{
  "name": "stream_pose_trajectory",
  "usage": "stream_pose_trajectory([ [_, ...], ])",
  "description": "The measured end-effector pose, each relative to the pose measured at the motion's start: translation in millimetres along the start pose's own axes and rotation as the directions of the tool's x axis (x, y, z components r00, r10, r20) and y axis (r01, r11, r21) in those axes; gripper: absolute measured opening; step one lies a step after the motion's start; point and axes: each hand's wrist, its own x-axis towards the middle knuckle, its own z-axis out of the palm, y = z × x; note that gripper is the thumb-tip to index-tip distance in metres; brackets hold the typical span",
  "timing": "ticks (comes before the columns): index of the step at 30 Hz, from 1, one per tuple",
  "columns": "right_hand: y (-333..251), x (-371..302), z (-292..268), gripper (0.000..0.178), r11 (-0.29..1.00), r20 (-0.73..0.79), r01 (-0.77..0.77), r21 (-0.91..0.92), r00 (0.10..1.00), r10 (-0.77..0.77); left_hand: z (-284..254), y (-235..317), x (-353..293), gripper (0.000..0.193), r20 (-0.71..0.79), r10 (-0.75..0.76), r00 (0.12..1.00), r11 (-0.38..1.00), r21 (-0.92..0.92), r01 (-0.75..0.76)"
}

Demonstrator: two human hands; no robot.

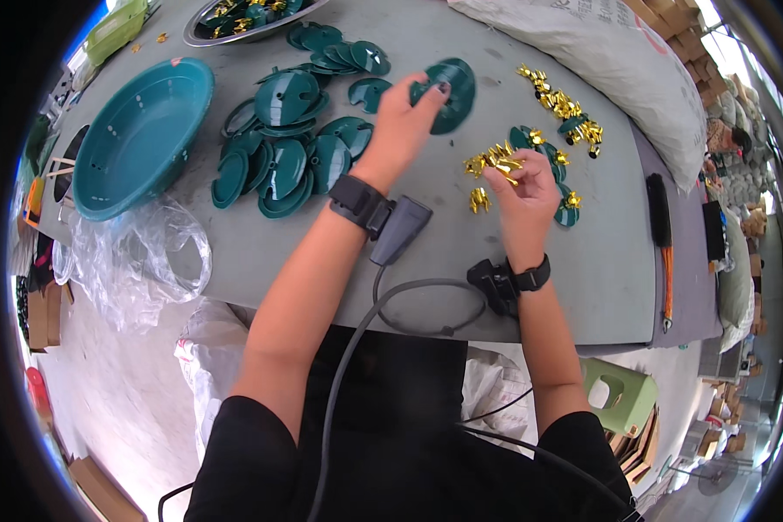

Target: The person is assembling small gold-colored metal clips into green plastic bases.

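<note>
My left hand (402, 126) grips a glossy dark green plastic disc (458, 97) by its edge, with the thumb on its face, raised over the table. To its right, my right hand (527, 193) pinches a shiny gold piece (506, 162) between thumb and fingers. Another small gold piece (479, 200) lies just left of that hand. Beyond the right hand are several green discs with gold pieces on them (566, 213). A loose row of gold pieces (565, 106) stretches farther back. Left of my left hand, many notched green discs (285, 97) lie in overlapping heaps.
A teal basin (96, 196) stands at the left beside a clear plastic bag (139, 252). At the back, a metal bowl (202, 38) holds green and gold parts. A large white sack (622, 61) lies back right, and a black-bristled brush (667, 278) rests near the right edge.
</note>
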Motion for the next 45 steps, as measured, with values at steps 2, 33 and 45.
stream_pose_trajectory([
  [2, -2.5, -1.0, 3.6, 0.030, 0.995, 0.004, 0.093, -0.039, 0.996, -0.093, 16.0, -2.2, -15.2, 0.026, 0.106, -0.077, 0.991, 0.996, -0.028, 0.080],
  [33, -3.9, -1.0, -3.2, 0.030, 0.941, -0.036, 0.092, -0.324, 0.993, -0.110, 36.0, 1.9, -53.3, 0.030, 0.236, 0.401, 0.885, 0.803, 0.374, -0.464],
  [45, 0.3, 5.7, -19.7, 0.021, 0.482, 0.390, -0.703, 0.523, 0.700, 0.599, 38.1, -6.2, -50.8, 0.032, 0.353, 0.358, 0.865, 0.745, 0.450, -0.492],
])
